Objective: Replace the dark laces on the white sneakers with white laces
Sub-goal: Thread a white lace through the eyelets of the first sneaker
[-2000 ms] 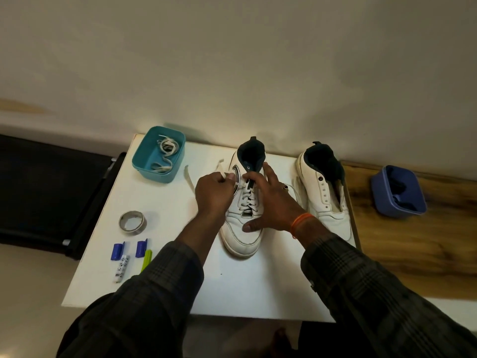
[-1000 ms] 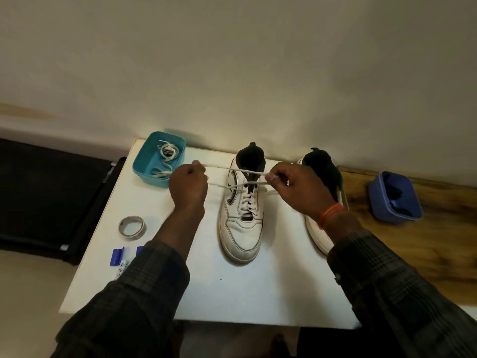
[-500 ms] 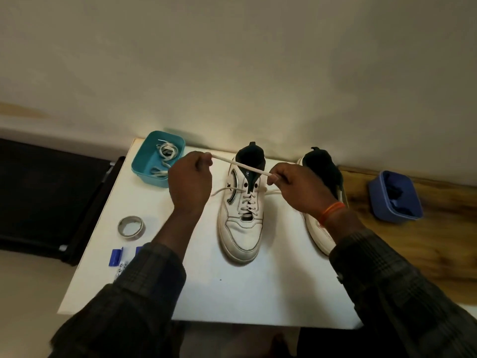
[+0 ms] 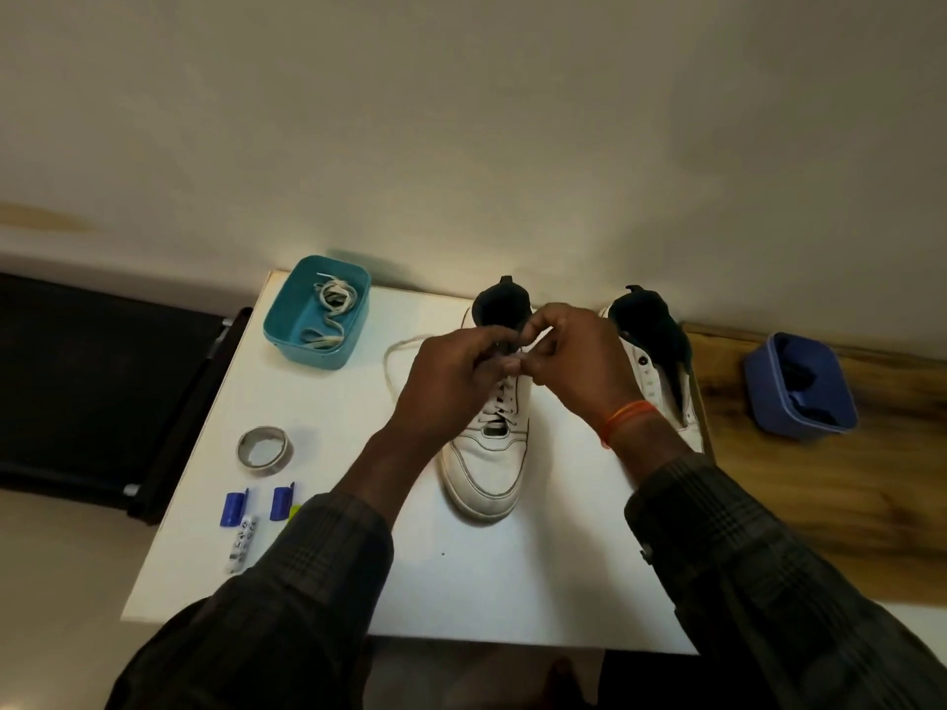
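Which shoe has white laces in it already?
The shoe under the hands, nearer the teal box, has white laces crossing its front. The other shoe, nearer the blue box, shows bare eyelets and no lace.

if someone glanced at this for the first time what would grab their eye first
Probably the two hands, left hand and right hand, meeting over the top of the near sneaker mid-table, pinching its white lace, which loops out to the left. Next, the teal tub of spare laces at the table's back left corner, and the blue tub on the wooden surface far right.
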